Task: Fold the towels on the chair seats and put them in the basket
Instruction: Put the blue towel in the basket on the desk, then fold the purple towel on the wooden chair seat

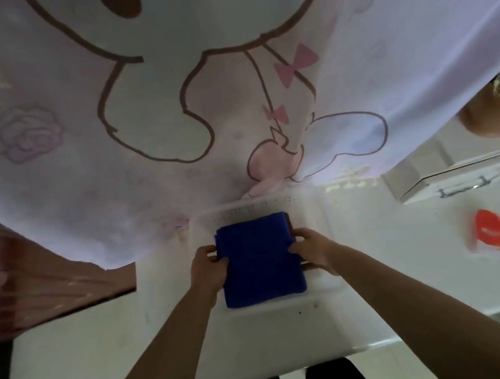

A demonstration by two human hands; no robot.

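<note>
One white table, blue towel over it, cartoon curtain behind.

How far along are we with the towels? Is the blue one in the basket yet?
Done: the blue towel is folded into a neat rectangle. In hand: the left hand and right hand grip its side edges, holding it inside the white basket; I cannot tell if it rests on the bottom. Left: letting go. No chair seats or other towels show.
</note>
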